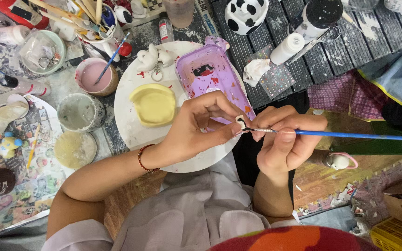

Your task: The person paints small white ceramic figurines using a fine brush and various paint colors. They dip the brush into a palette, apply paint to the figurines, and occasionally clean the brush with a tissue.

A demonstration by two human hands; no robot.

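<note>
left hand (200, 128) pinches small white figure (240, 122), mostly hidden | right hand (284, 142) grips blue brush (350, 135), end cut off

Pretty clearly my little craft painting studio. The worktop (61, 88) is paint-splattered, crowded with a pink paint cup (96, 76), brush jar (99, 21), purple palette tray (212, 76) and plaster figurines (154, 58).

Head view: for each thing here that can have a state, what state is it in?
left hand: pinching a small white piece
right hand: gripping a blue-handled brush, tip on the piece
small white piece: held up, partly painted black
pink paint cup: open, brush standing in it
grey paint cup: open
purple tray: smeared with paint
yellow piece: lying on the round white board
white bottle: capped
</note>
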